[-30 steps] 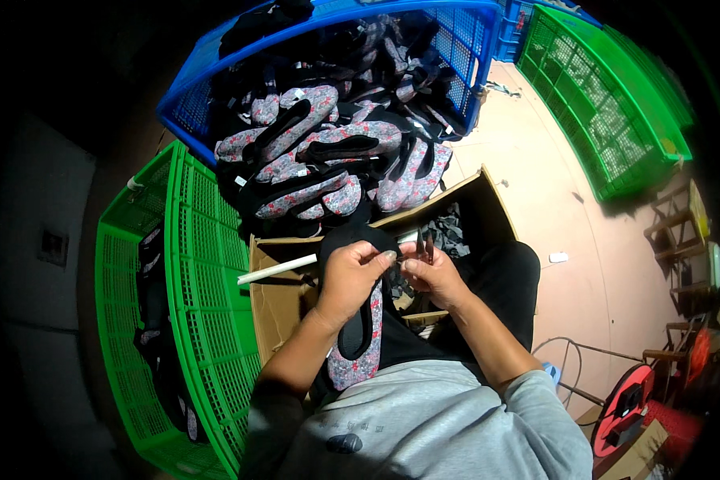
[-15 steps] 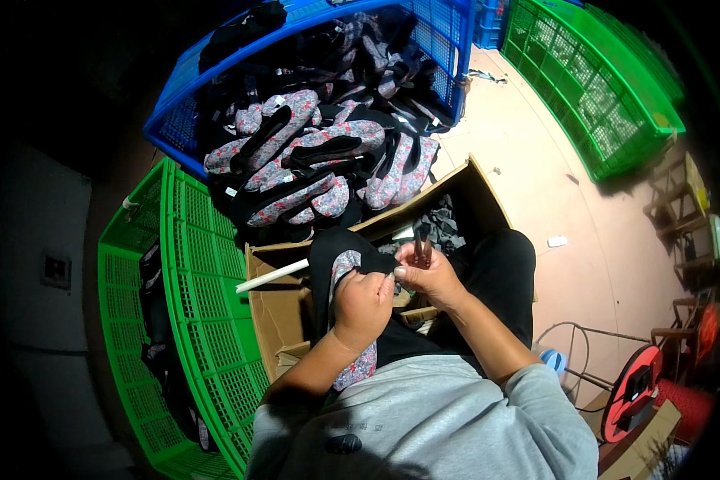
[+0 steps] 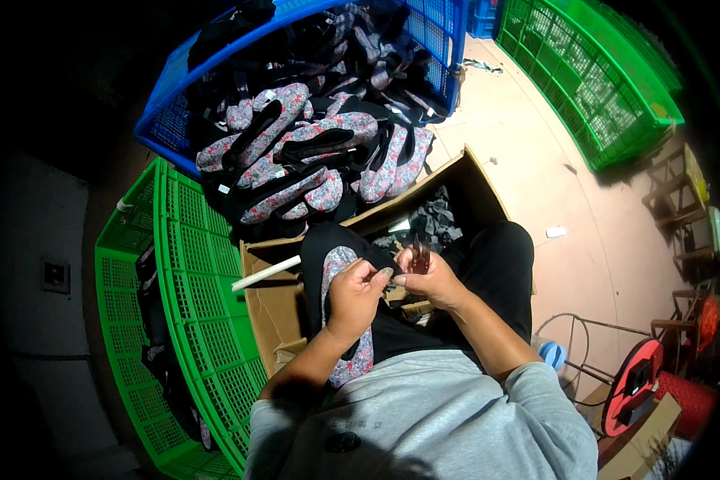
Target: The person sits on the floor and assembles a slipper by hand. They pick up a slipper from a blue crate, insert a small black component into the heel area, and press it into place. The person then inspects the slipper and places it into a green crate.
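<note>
A blue crate (image 3: 168, 128) stands upper left, a cardboard box (image 3: 274, 308) centre. The left hand (image 3: 356, 298) grips a floral slipper (image 3: 338, 262) below centre, covering its middle, visible a second ago; the right hand (image 3: 430, 282) holds dark snips (image 3: 418, 251).

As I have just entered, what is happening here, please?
The person's left hand holds a grey, red-flowered fabric slipper. The right hand, gripping a small dark pointed tool, nearly meets the left thumb. Below sits an open brown cardboard box with dark scraps; similar slippers lie heaped at a blue plastic basket.
</note>
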### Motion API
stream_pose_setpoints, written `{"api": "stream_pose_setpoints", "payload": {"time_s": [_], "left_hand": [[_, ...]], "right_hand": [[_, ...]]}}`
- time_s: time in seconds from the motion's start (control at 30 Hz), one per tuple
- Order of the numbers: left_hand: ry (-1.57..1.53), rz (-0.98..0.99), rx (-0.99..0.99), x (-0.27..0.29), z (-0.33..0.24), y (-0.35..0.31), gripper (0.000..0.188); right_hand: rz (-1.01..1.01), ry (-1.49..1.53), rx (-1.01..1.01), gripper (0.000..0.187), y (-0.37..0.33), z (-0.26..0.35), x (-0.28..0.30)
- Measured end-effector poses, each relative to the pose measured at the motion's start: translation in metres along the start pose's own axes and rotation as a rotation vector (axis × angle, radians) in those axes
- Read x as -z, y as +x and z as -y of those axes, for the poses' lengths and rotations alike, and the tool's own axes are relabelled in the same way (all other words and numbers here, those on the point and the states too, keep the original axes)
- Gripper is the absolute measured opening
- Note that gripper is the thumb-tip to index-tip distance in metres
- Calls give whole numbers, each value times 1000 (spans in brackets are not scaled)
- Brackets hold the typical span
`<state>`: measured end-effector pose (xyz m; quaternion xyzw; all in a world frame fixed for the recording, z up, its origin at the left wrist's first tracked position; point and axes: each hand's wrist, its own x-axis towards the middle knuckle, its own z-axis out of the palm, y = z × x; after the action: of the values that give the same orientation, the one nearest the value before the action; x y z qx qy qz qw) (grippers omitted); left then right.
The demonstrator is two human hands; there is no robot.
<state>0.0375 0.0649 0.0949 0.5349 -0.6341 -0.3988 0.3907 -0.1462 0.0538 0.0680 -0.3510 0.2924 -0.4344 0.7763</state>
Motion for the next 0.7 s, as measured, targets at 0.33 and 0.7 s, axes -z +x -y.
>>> {"api": "stream_pose_setpoints", "payload": {"time_s": [0.33, 0.7], "left_hand": [[-488, -192, 266, 9, -13, 2, 19], [-260, -118, 244, -1, -12, -4, 23]], "right_hand": [[-118, 247, 28, 24, -7, 0, 24], [9, -260, 96, 41, 4, 2, 1]]}}
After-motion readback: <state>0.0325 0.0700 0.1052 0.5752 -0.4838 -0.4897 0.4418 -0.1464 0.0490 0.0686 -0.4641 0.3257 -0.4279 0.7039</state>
